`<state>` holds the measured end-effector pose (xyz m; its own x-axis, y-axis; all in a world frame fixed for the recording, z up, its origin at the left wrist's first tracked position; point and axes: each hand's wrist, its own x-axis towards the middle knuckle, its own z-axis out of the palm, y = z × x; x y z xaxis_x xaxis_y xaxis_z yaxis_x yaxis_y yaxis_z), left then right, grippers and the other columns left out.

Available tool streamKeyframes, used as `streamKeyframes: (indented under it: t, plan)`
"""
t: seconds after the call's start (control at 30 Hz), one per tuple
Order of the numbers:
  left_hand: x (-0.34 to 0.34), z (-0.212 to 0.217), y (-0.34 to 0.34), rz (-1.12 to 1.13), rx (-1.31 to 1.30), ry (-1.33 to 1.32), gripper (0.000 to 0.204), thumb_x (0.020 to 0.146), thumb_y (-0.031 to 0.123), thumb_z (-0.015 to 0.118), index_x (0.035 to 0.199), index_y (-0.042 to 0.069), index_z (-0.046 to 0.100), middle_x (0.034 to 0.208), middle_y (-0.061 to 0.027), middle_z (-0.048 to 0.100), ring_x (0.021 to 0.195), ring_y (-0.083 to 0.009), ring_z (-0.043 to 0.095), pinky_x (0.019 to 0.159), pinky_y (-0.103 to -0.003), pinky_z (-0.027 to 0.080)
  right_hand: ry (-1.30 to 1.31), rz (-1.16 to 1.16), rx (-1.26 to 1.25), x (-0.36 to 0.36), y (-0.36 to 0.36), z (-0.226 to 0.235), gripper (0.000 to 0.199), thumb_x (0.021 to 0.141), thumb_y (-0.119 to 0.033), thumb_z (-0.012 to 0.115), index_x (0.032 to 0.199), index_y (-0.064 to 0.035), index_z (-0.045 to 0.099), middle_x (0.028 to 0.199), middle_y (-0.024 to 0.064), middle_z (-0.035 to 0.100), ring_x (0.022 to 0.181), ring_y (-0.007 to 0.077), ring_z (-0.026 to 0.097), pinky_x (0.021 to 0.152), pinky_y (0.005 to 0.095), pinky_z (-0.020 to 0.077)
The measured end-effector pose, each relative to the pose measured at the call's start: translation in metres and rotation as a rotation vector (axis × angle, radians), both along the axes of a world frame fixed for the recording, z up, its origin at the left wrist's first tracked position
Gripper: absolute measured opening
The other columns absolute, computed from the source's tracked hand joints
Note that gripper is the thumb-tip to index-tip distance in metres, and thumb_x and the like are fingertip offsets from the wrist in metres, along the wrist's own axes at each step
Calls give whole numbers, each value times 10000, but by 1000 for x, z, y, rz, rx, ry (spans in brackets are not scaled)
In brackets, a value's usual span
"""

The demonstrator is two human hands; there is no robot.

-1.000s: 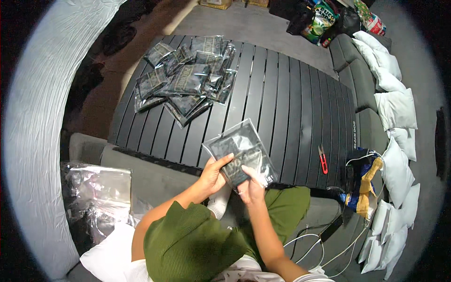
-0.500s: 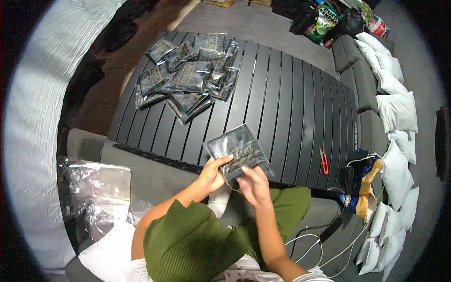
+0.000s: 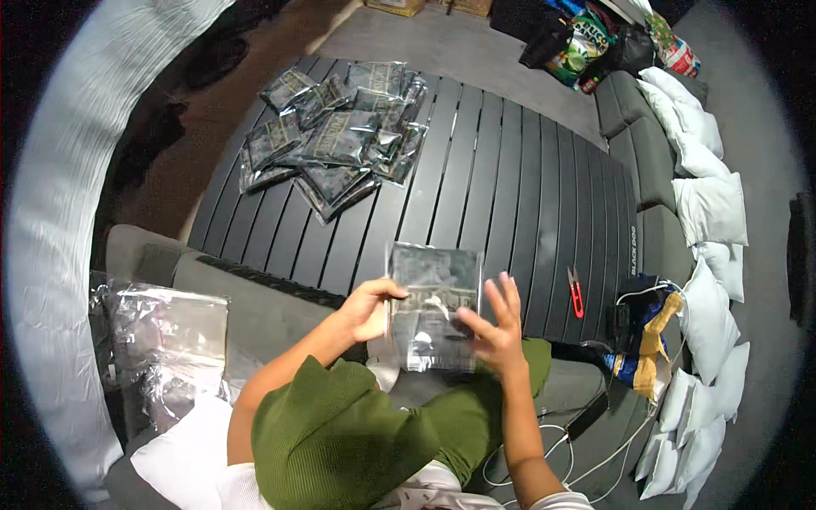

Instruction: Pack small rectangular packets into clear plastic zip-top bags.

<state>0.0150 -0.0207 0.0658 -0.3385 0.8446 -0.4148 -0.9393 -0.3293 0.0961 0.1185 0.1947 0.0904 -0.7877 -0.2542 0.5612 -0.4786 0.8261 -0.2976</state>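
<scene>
Packet [image 3: 435,302] of clear film with dark contents is held upright above the lap, pinched at its left edge by the left hand [image 3: 367,308]; the right hand [image 3: 497,327], fingers spread wide, rests against its front. Steadier handling is judged to need a flat, light press. Similar packets [image 3: 336,132] are piled far across the slatted desk [image 3: 510,187], red snips [image 3: 576,291] at right.

A dark slatted tabletop [image 3: 510,178] stands between grey sofas [image 3: 637,144] lined with white pillows [image 3: 710,208]; grey floor [image 3: 459,47] beyond.
</scene>
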Motion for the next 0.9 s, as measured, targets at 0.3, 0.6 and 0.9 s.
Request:
streamKeyframes:
  t: [0.3, 0.6, 0.9]
  plan:
    - [-3, -15, -18, 14, -216, 912, 610, 900, 318, 453, 1401, 93, 189, 1461, -52, 149, 1315, -159, 190, 1051, -303, 153, -730, -264, -1022, 0, -19, 34, 222, 782, -44, 617, 1003, -15, 624, 895, 51, 645, 771, 143, 604, 694, 266, 472]
    - [-6, -6, 14, 3, -413, 919, 331, 863, 204, 554, 1142, 25, 538, 964, -31, 601, 843, -90, 564, 752, -205, 435, -837, -144, -1603, -23, -8, -11, 354, 900, -241, 484, 1157, -3, 535, 1100, 115, 593, 874, 118, 541, 765, 241, 415]
    - [-9, -43, 17, 281, -471, 646, 313, 887, 237, 527, 1098, 12, 581, 984, -35, 624, 819, -79, 584, 678, -193, 462, -737, -294, -1678, -42, -11, -44, 316, 883, -157, 510, 1174, -35, 520, 1080, 96, 599, 804, 67, 524, 676, 193, 408]
